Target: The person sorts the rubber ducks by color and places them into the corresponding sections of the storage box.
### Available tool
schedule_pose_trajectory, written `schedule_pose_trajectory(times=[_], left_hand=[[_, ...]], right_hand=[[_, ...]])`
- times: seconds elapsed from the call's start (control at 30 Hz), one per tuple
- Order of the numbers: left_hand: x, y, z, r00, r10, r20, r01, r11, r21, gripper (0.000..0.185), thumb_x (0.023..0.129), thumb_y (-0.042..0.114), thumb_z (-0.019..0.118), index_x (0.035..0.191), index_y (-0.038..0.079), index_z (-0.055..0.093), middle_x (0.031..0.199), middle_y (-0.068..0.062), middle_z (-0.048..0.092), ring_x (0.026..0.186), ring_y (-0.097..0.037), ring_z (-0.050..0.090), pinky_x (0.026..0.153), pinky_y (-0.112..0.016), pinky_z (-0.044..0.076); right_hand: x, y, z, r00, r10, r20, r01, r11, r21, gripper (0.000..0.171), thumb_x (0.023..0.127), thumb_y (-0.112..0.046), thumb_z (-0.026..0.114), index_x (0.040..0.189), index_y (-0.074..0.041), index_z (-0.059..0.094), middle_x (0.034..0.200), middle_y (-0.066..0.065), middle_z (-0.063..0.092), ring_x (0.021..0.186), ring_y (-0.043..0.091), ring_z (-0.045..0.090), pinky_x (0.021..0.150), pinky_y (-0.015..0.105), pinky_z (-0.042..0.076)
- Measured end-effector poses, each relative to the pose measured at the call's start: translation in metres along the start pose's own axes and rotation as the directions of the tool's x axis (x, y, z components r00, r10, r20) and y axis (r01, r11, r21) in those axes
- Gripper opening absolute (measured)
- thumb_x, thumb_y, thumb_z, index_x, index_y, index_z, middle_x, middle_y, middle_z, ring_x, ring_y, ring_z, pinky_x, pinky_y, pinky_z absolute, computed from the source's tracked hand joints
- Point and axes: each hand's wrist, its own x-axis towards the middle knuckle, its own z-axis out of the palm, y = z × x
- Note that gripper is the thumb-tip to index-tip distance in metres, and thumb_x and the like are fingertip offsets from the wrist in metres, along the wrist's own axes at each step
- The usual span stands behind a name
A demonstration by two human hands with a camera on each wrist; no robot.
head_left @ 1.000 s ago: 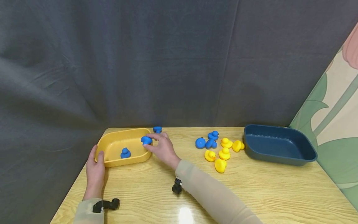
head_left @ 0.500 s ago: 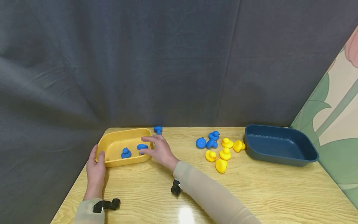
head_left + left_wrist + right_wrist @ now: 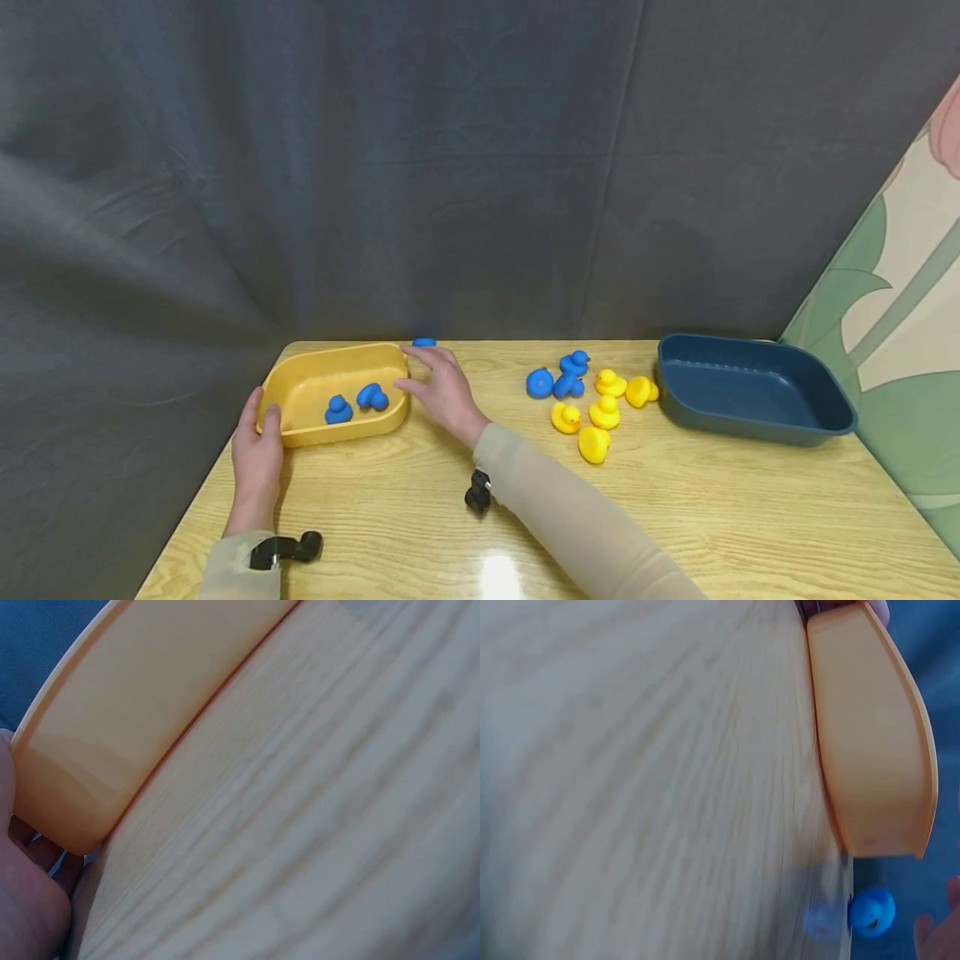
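At the tabletop's (image 3: 375,508) left edge, my left hand (image 3: 255,454) holds the near-left corner of the yellow tray (image 3: 300,433), thumb hooked over the rim and fingers wrapped round the outer wall; the left wrist view shows that wall (image 3: 142,727) pressed against my palm. Inside the tray I see two blue ducks (image 3: 339,410), the second (image 3: 372,397) lying on its side just beside the first.

Just right of the tray, my right hand (image 3: 442,390) rests low over the tabletop with its fingers (image 3: 420,354) spread and relaxed, holding nothing. The fingertips are close to a lone blue duck (image 3: 423,342) at the far edge, which the right wrist view also shows (image 3: 871,911) just past the tray's end; I cannot tell whether they touch it.

Further right, toward the middle of the far edge, a cluster of blue ducks (image 3: 558,382) sits against a group of yellow ducks (image 3: 600,408). At the far-right corner stands a dark blue tray (image 3: 750,421).
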Motion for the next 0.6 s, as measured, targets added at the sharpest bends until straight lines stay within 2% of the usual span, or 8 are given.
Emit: schedule_pose_trajectory(times=[0.23,0.6], left_hand=[[-0.001,0.001,0.0,1.0,-0.01,0.002,0.01,1.0,-0.011,0.065,0.12,0.039,0.04,0.178,0.018,0.023,0.182,-0.012,0.023,0.167,-0.034,0.019,0.136,-0.05,0.016],[0.001,-0.001,0.0,1.0,-0.009,0.001,0.009,1.0,-0.006,0.065,0.12,0.04,0.04,0.179,0.019,0.023,0.182,-0.011,0.023,0.167,-0.034,0.019,0.136,-0.05,0.016]], right_hand=[[0.011,0.021,-0.011,0.997,0.059,-0.045,-0.059,0.998,0.01,0.062,0.101,-0.027,0.084,0.159,-0.02,0.063,0.156,0.007,0.061,0.151,0.03,0.047,0.123,0.049,0.044],[0.021,0.037,-0.024,0.997,0.081,-0.018,-0.081,0.996,-0.046,0.069,0.101,-0.028,0.084,0.164,-0.018,0.056,0.164,0.007,0.056,0.156,0.031,0.043,0.126,0.049,0.041]])
